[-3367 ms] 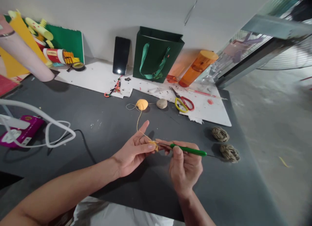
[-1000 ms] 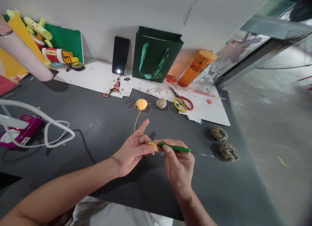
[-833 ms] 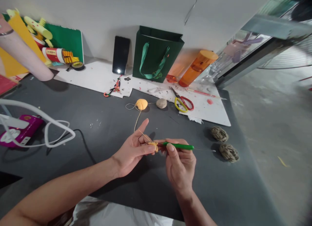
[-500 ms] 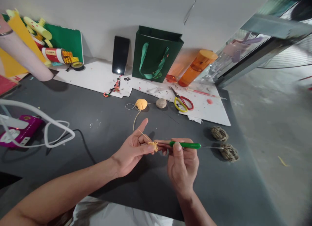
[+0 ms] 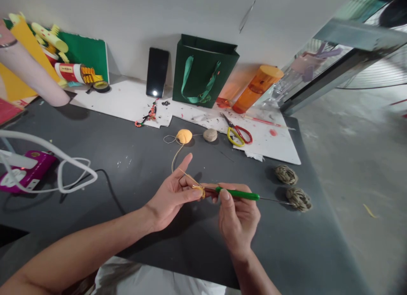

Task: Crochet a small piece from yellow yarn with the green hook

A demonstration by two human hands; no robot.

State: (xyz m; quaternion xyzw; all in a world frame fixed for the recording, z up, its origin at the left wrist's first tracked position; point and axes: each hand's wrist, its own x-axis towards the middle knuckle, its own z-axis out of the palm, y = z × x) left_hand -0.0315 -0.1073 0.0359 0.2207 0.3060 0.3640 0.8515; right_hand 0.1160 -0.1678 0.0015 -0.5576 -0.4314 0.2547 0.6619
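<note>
My left hand pinches a small piece of yellow crochet work between thumb and fingers, with the index finger raised. A yellow strand runs over that hand from the yellow yarn ball behind it. In my right hand is a crochet hook with a green handle, thumb on top and fingers beneath. The hook's tip meets the crochet work, its exact place in the stitches too small to make out. A thin metal shaft sticks out of the handle's right end towards the grey-brown yarn bundles.
Scissors, a beige yarn ball and a beaded cord lie further back. A phone, a green paper bag and an orange bottle stand by the wall. At left are a purple power strip and white cable.
The crochet hook has shifted slightly left and tilted, its right end now lower. My right hand has turned a little with it; my left hand has barely moved.
</note>
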